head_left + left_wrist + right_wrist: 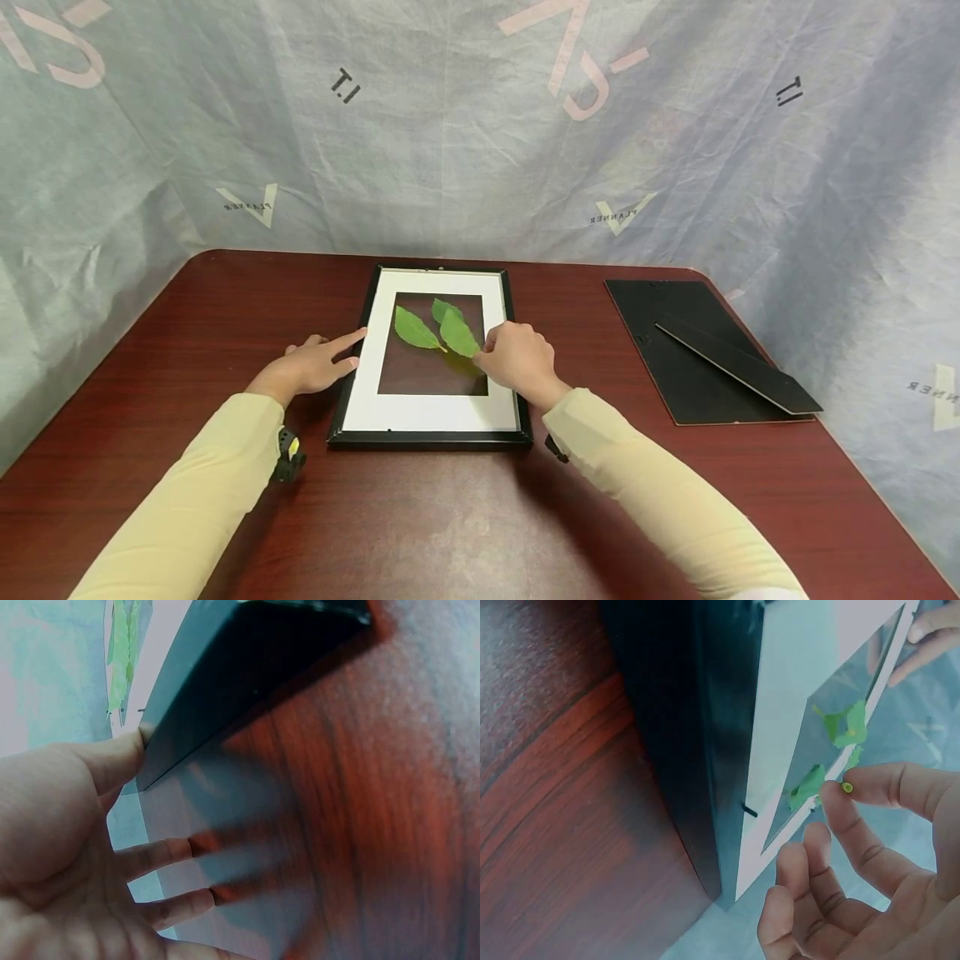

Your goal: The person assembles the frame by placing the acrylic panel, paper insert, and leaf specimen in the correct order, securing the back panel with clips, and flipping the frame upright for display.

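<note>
At centre, my right hand (pixel 521 358) pinches a leaf (pixel 459 333) (left hand (pixel 309 367) spread against the frame (pixel 431 440)); placing it likely needs gentle release.

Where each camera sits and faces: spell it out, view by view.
Head: on the head, facing forward and down at the black frame; left hand, right hand and sleeves show.
Left wrist: on that wrist, facing the frame's edge and tabletop; left hand shows.
Right wrist: on that wrist, facing a pinched leaf stem and the frame; right hand and part of the left show.
Head and right wrist views share both hands.
</note>
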